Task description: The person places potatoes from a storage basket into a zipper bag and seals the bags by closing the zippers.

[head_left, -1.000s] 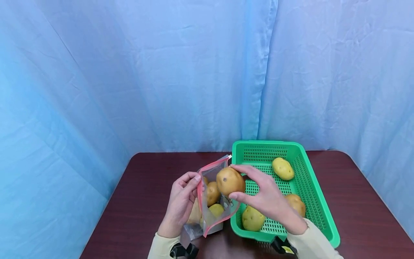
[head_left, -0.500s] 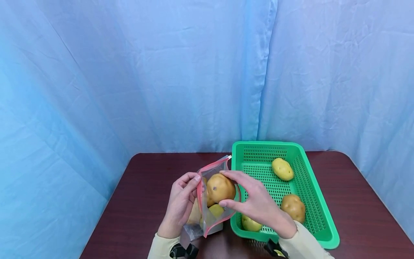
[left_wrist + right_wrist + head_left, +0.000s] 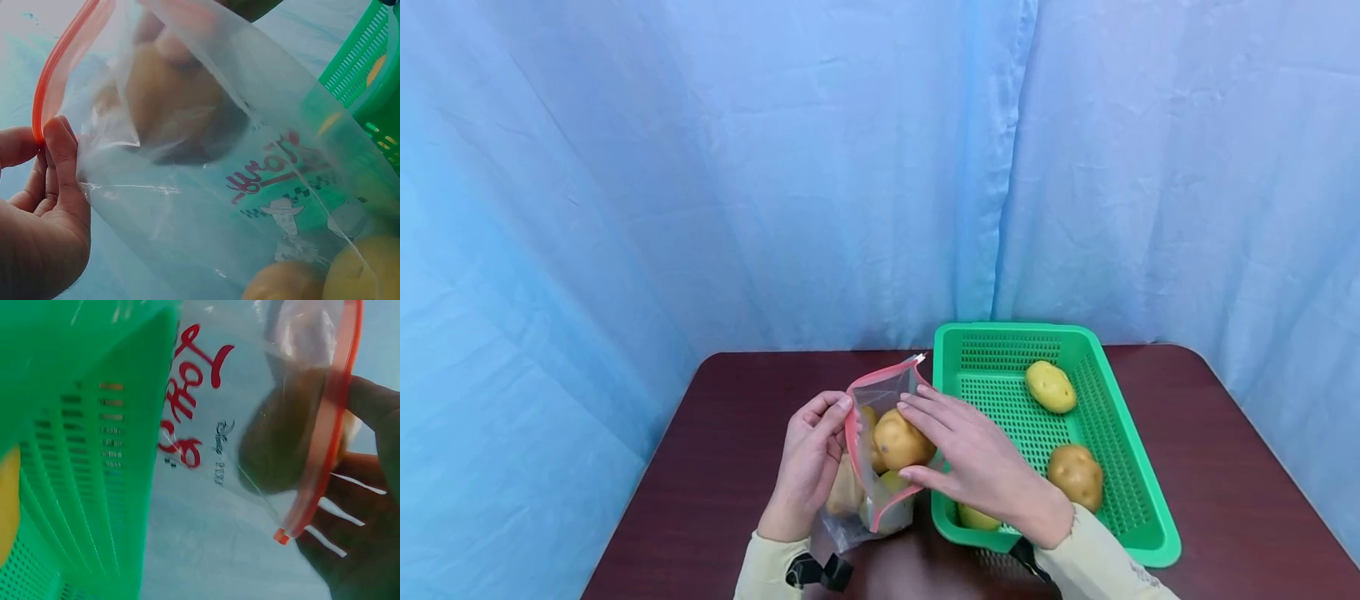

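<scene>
My left hand (image 3: 805, 467) pinches the red zip edge of a clear zip bag (image 3: 887, 385) between thumb and fingers, and the bag's mouth gapes toward the right. Inside that mouth my right hand (image 3: 988, 467) holds a brown potato (image 3: 901, 442), fingers over its top and thumb below. Through the plastic in the left wrist view, this potato (image 3: 169, 100) sits high in the bag. Lower down lie other potatoes, among them a brown one (image 3: 284, 282) and a yellow one (image 3: 365, 272). Red lettering (image 3: 190, 394) marks the bag's side in the right wrist view.
A green basket (image 3: 1131, 442) stands right of the bag. In it lie a yellow potato (image 3: 1051, 387), a brown potato (image 3: 1075, 477) and another yellow potato (image 3: 977, 517) partly behind my right wrist. The dark table (image 3: 737, 433) ends at a blue curtain (image 3: 850, 208).
My right hand has moved left and slightly down, carrying the brown potato from the bag's mouth to inside it. The left hand keeps its pinch and has shifted slightly left with the bag.
</scene>
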Motion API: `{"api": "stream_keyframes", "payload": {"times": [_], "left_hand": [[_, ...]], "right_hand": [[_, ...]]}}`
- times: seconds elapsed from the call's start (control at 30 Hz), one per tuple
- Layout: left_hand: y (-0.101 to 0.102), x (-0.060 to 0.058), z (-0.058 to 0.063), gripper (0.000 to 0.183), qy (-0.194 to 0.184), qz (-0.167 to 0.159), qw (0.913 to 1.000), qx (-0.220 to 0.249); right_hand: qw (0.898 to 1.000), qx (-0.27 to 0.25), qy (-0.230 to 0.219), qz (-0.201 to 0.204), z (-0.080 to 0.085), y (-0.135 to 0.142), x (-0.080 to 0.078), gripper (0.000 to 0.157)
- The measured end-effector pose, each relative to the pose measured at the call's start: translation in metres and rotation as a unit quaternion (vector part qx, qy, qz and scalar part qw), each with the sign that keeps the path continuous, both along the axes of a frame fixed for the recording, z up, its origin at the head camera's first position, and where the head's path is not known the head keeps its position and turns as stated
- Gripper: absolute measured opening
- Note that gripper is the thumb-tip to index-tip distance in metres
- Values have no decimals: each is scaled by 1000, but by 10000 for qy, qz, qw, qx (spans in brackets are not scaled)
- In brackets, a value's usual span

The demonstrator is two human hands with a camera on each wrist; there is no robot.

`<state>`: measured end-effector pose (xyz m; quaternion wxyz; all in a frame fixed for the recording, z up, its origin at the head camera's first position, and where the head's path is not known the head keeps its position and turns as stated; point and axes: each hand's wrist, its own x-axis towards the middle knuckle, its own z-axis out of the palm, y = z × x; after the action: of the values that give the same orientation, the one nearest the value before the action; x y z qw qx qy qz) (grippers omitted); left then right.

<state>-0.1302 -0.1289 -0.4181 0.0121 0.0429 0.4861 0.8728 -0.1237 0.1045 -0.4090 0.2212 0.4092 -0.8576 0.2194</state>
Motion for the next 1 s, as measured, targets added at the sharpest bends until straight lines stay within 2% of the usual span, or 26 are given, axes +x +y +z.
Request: {"api": "stream_keyframes", "payload": {"times": [0.1, 0.2, 0.4, 0.6, 0.77, 1.0], "left_hand": [[0, -2, 0, 13, -26, 24, 10000, 37], [0, -4, 0, 14, -22, 17, 10000, 48], [-1, -3, 0, 17, -30, 83, 9999, 130], [-3, -3, -1, 18, 3, 64, 9999, 132], [-5, -2, -2, 17, -19, 77, 9999, 109], [-6, -1, -2, 16, -12, 52, 10000, 81]], "right_hand": [[9990, 352, 83, -245, 1, -1, -1, 71], [9986, 414, -21, -326, 4, -1, 0, 68], [9989, -71, -440, -108, 11, 7, 3, 57], [9972, -497, -550, -62, 21, 25, 5, 52], [9954, -546, -771, -155, 27, 41, 6, 46], [9970, -466, -608, -118, 33, 58, 2, 42]]}}
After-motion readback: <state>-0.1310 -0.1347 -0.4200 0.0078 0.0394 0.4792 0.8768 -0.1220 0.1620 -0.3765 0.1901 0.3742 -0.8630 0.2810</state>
